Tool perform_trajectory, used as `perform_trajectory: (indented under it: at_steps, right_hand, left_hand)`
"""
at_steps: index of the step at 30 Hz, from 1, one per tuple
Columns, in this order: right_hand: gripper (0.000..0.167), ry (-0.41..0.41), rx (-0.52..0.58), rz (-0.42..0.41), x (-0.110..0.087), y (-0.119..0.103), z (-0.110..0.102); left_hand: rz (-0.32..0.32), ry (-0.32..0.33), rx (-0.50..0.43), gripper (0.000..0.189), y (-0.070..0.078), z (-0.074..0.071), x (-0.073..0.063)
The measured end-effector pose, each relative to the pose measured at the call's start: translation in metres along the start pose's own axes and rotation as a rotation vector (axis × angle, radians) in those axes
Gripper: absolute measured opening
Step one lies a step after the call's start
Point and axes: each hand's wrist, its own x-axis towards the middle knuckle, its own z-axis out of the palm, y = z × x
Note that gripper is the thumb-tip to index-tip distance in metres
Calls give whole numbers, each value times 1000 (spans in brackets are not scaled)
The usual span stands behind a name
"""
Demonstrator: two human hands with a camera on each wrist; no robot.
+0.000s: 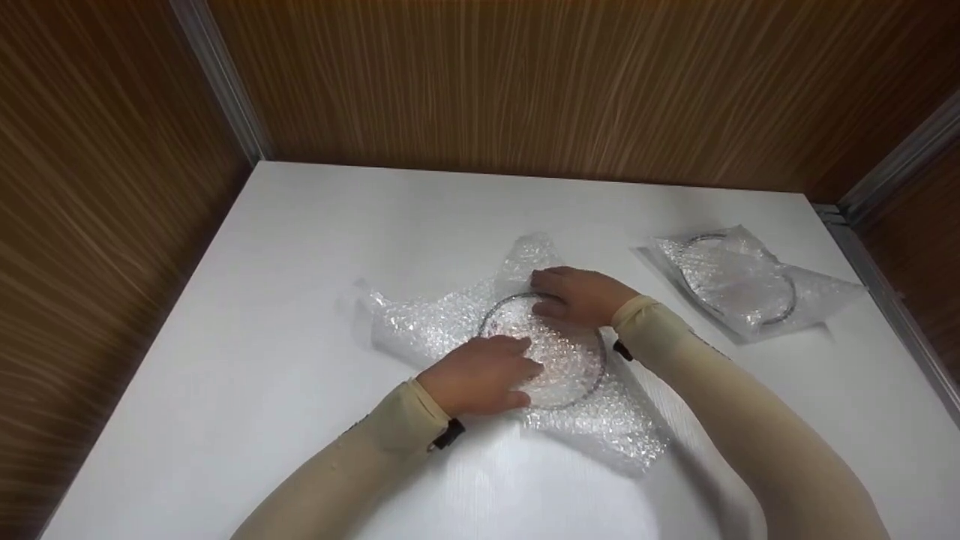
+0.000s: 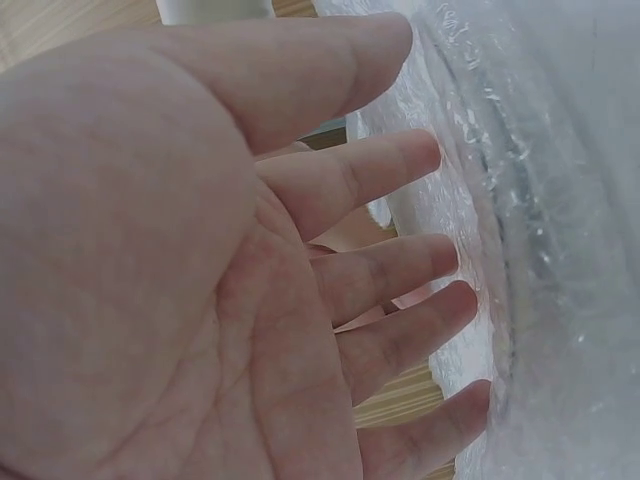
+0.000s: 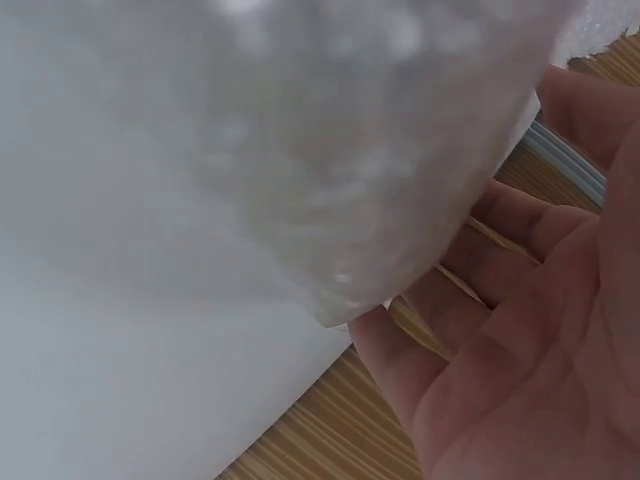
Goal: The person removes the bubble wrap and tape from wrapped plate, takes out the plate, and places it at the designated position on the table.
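Where the round, dark-rimmed disc (image 1: 574,367) lies: one, near the middle of the white, flat-topped table (image 1: 225,412), between the two hands; faint reddish patches show through its covering
Clear, shiny plastic bubble wrap (image 1: 427,322): one crinkled piece over the disc; three flaps jut past the rim, one to the left, one at the far side, one at the near right
Bare left hand (image 1: 484,375): fingers spread and nearly straight; fingertips touch the wrap at the disc's left side; five digits show in the left wrist view
Bare right hand (image 1: 585,296): laid over the disc's far right edge, fingers reaching left and loosely extended; some tips are hidden behind wrap in the right wrist view
Second wrapped disc (image 1: 739,281): one, at the table's right, well apart from the first; dark rim under clear bubble wrap
Cream sleeves (image 1: 360,465): two, one on each arm; a small black clip (image 1: 448,433) at each cuff, two altogether
Brown wood-grain panels (image 1: 480,90): three, at left, back and right
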Motion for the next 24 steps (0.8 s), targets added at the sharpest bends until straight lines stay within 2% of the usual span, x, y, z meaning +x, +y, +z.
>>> perform_trajectory:
  at_steps: [3, 5, 8, 12, 15, 19, 24]
  right_hand:
    - [34, -6, -7, 20, -1, -2, 1]
    - [34, -8, -8, 22, -2, -5, 0]
    - [38, 14, -63, 0, -5, -9, 0]
    - [45, 107, -252, -7, -15, -24, -1]
    - [44, 177, -335, 1, -29, -50, -1]
    - [33, 244, -341, -18, -54, -98, 4]
    - [44, 246, -375, 0, -83, -145, 21]
  left_hand:
    - [4, 23, 1, 31, -1, 0, 0]
    - [-11, 64, -6, 27, -2, 0, 0]
    - [-79, 134, -13, 23, -5, -1, -1]
    - [-198, 186, -23, 31, -9, -1, 0]
    - [-240, 197, -32, 34, -11, 0, 0]
    - [-227, 211, -32, 23, -12, 2, -1]
    - [-206, 212, 12, 23, -14, 3, -2]
